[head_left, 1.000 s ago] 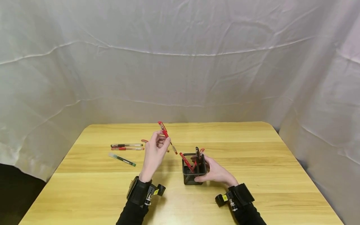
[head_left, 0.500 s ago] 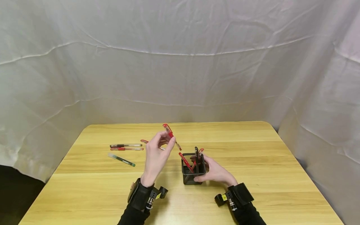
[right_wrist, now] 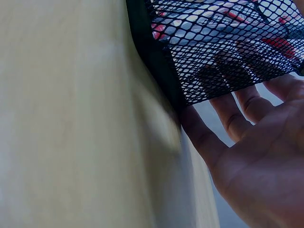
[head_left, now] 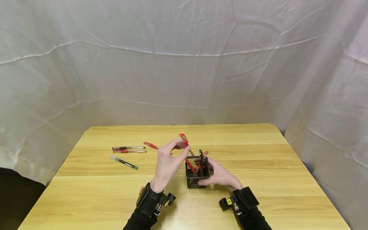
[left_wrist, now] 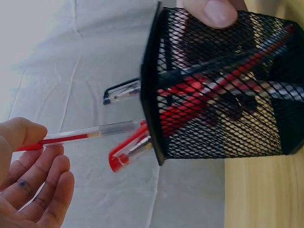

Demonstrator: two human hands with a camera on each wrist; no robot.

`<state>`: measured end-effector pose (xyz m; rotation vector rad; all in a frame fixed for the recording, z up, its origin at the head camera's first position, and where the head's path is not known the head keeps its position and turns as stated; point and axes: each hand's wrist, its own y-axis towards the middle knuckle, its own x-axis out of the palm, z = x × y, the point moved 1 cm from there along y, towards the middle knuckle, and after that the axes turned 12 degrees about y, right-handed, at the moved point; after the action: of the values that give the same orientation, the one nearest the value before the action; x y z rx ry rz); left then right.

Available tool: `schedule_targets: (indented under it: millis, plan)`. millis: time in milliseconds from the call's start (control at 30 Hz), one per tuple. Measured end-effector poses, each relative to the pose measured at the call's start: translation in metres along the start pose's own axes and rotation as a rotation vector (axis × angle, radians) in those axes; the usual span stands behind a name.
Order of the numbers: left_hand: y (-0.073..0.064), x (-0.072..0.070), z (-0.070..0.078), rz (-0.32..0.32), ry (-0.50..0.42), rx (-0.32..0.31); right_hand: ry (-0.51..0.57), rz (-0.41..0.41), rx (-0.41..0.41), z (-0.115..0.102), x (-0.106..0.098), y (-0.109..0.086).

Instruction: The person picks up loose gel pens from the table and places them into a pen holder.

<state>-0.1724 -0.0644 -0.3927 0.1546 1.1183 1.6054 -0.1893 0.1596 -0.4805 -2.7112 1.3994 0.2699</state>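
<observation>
My left hand (head_left: 169,161) pinches a red gel pen (head_left: 184,139) between thumb and fingers, its lower end slanting down to the back rim of a black mesh pen holder (head_left: 193,183). In the left wrist view the pen's clear barrel (left_wrist: 90,136) reaches the holder's mouth. The right hand (head_left: 219,175) grips the holder from its right side, with thumb in front and fingers behind the mesh (right_wrist: 209,71). Inside lean a black pen (head_left: 201,159) and red pens, one tilted left (head_left: 191,166) and another tilted right (head_left: 205,155).
Left on the wooden table (head_left: 86,198) lie a black pen (head_left: 128,148), a red pen (head_left: 129,151) and a green pen (head_left: 124,162). Another red pen (head_left: 150,145) lies partly hidden behind the left hand. Grey cloth (head_left: 184,80) hangs behind the table.
My left hand has moved right with the red gel pen, bringing its lower end from left of the pen holder to the rim. The right hand stays on the holder.
</observation>
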Motion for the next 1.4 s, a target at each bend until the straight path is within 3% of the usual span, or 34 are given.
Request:
schedule_targets:
  millis: [167, 333, 633, 900, 1033, 1200, 1400]
  plan:
    - [-0.002, 0.002, 0.001, -0.025, 0.041, 0.006, 0.028, -0.014, -0.006, 0.0, 0.0, 0.0]
    - [-0.005, 0.006, 0.002, -0.108, 0.074, -0.012, 0.031, -0.019, -0.01, 0.001, 0.001, 0.0]
    - [-0.011, 0.014, 0.003, -0.296, 0.247, -0.122, 0.037, -0.028, -0.02, 0.001, 0.002, -0.001]
    - [-0.012, 0.01, -0.002, -0.416, 0.276, -0.181, 0.049, -0.038, -0.013, 0.002, 0.002, 0.0]
    - [-0.008, 0.0, -0.009, -0.404, 0.229, -0.253, 0.049, -0.037, -0.018, 0.001, 0.002, 0.001]
    - [-0.004, -0.009, -0.031, -0.375, 0.181, -0.338, 0.035, -0.015, -0.013, 0.001, 0.002, 0.0]
    - [-0.013, -0.013, -0.062, -0.489, 0.274, -0.376, -0.027, 0.026, 0.023, 0.0, 0.001, -0.001]
